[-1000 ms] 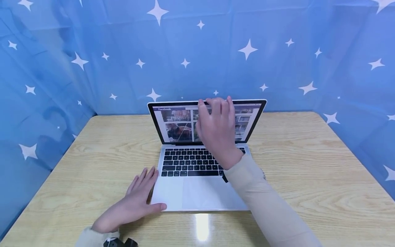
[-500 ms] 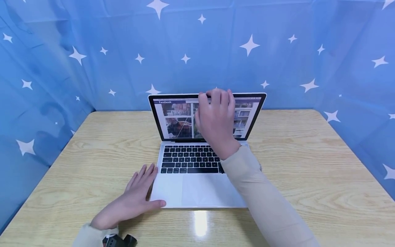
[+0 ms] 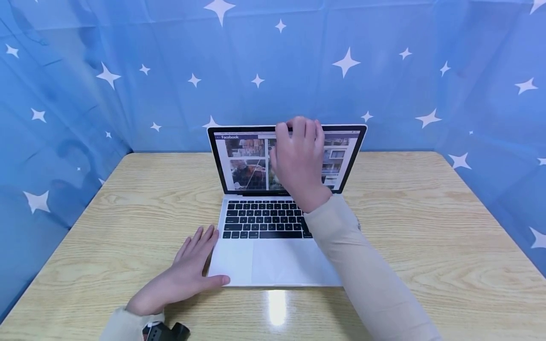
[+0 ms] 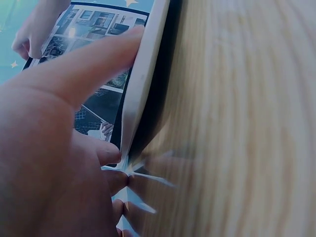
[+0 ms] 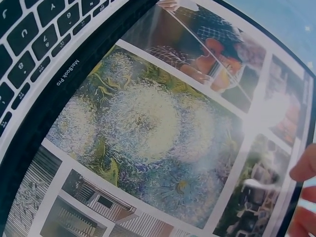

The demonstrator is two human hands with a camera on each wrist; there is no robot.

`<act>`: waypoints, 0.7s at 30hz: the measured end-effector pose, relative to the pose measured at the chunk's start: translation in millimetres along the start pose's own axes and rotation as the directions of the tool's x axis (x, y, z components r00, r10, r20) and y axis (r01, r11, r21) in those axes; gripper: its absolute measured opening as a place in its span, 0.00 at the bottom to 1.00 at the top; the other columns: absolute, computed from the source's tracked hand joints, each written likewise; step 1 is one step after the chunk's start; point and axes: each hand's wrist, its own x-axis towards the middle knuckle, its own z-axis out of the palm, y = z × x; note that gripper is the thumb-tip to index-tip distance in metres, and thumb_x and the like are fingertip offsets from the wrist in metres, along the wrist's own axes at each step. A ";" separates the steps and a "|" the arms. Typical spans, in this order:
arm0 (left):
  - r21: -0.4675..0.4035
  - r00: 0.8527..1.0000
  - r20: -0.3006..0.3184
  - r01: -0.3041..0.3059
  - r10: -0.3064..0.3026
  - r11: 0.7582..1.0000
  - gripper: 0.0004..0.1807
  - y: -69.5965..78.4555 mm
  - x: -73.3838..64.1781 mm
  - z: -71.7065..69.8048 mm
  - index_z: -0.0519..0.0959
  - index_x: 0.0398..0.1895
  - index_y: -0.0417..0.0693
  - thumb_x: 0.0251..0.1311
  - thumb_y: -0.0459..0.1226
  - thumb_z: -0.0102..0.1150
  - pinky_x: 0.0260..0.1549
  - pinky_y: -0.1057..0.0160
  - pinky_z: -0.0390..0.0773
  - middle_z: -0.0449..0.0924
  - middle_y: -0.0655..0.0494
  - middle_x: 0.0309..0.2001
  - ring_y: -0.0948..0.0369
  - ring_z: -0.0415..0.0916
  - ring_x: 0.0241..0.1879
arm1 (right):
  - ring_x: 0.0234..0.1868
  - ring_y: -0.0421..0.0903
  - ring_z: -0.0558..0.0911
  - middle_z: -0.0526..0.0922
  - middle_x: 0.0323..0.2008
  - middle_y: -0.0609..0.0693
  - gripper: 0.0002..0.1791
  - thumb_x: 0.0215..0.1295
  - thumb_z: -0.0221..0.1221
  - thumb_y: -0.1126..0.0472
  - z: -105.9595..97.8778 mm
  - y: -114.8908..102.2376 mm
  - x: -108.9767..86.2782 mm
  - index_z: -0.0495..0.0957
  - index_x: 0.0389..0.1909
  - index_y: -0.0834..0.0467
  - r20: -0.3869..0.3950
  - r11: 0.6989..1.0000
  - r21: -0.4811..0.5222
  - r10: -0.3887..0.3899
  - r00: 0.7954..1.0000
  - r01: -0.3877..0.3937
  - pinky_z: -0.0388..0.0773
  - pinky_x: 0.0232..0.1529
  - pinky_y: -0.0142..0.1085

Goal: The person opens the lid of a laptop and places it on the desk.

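An open silver laptop (image 3: 232, 258) lies on the table, its screen (image 3: 247, 173) lit with a page of photos headed "Facebook". My right hand (image 3: 300, 161) grips the top edge of the lid, fingers bent over it; in the right wrist view, fingertips (image 5: 303, 165) show at the screen's edge. The left hand (image 3: 185, 277) rests at the base's left front corner, its thumb on the palm rest and straight fingers along the side. Seen from the left wrist, that thumb (image 4: 98, 61) reaches across the base's rim (image 4: 140, 84). The right forearm hides part of the keyboard (image 3: 264, 220).
The wooden table (image 3: 426, 237) extends on both sides of the laptop. Behind it and at both sides hangs a blue cloth (image 3: 298, 57) with white stars. A black device (image 3: 164, 331) is strapped to the left wrist.
The lid has tilted further back, with my right hand moving along at its top edge. My left hand keeps its place at the corner. The head view has shifted slightly.
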 end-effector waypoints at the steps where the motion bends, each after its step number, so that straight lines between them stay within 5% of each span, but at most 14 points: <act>1: 0.002 1.000 -0.003 -0.001 0.001 1.000 0.58 -0.3 -0.2 -0.1 0.44 0.69 0.41 0.42 0.67 0.53 0.60 0.44 0.30 0.36 0.46 0.69 0.48 0.28 0.67 | 0.44 0.56 0.68 0.68 0.39 0.57 0.09 0.56 0.50 0.58 0.5 -0.2 0.5 0.69 0.35 0.59 0.002 1.000 -0.002 0.000 1.000 0.000 0.58 0.58 0.52; 21: 0.015 1.000 0.001 0.001 -0.001 1.000 0.59 -1.5 0.3 0.9 0.44 0.69 0.42 0.42 0.67 0.53 0.60 0.44 0.31 0.36 0.47 0.70 0.49 0.27 0.67 | 0.44 0.56 0.68 0.68 0.39 0.57 0.09 0.54 0.53 0.61 6.5 1.7 5.2 0.69 0.34 0.60 0.049 0.999 -0.005 0.033 0.998 -0.032 0.56 0.59 0.50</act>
